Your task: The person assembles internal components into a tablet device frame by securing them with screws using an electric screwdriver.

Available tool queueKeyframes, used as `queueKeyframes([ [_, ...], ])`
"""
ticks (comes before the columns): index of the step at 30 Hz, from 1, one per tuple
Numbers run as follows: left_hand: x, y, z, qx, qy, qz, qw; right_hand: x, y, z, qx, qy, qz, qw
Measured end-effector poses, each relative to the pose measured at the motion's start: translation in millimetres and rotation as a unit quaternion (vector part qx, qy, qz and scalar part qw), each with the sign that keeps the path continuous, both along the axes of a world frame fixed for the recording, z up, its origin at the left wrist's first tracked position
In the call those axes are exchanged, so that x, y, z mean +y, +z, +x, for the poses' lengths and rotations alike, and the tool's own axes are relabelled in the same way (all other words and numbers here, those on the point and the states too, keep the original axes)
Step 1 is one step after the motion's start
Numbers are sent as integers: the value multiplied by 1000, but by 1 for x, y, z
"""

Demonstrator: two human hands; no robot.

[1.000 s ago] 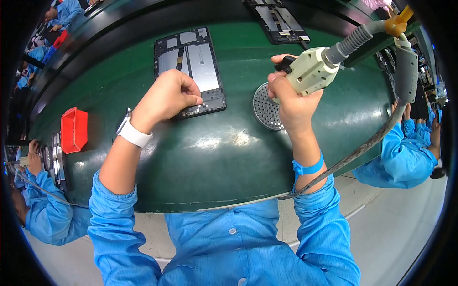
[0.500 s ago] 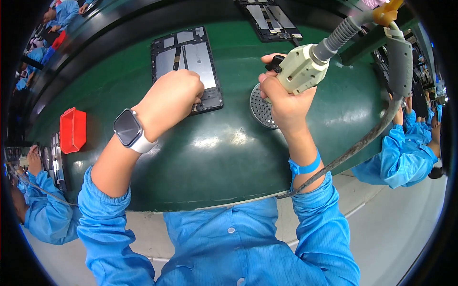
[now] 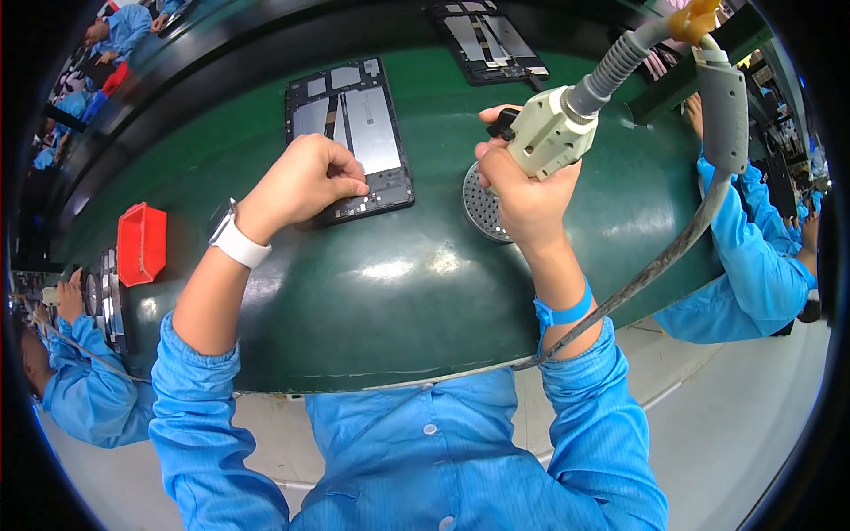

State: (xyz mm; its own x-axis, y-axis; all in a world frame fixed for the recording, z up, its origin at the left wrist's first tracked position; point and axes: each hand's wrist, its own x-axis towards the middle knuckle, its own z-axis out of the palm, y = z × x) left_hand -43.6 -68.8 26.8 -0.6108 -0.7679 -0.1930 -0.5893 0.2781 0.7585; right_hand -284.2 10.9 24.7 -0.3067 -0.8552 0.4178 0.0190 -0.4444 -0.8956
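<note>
A tablet [image 3: 372,133] with its back off lies on the green bench, its inner plates and a ribbon cable showing. Over its near left edge is my left hand [image 3: 310,181], thumb and fingers pinched together; anything between them is hidden or too small to make out. My right hand [image 3: 536,195] is wrapped round a cream electric screwdriver [image 3: 553,133] with a black lever and a grey ribbed cable sleeve. The screwdriver's tip is hidden by my hand. Beneath that hand stands a round grey dish [image 3: 481,203] with a perforated top, partly covered.
Another opened tablet [image 3: 487,40] lies at the far side. A red plastic bin [image 3: 142,245] sits at the left. A grey cable [image 3: 660,276] hangs past my right forearm from a grey cylindrical unit [image 3: 724,115]. People in blue work at both sides.
My left hand has shifted slightly left and turned, showing its pinched thumb and fingers and more of the tablet's near end. My right hand still grips the screwdriver, almost unmoved.
</note>
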Motion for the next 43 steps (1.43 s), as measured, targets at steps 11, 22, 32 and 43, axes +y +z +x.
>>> queueKeyframes([
  [11, 3, 4, 1, -19, -2, -22, 1000, 1, 2, 0, 22, 7, 18, 1000],
  [22, 0, 7, -2, -32, 10, -2, 999, 0, 0, -4, 42, 7, 18, 999],
  [32, -9, 1, -10, -30, -29, -113, 993, -19, -26, -12, 131, -45, -61, 988],
  [43, 22, -22, -69, 28, -19, -369, 929, -31, 0, -62, 118, -41, -107, 986],
])
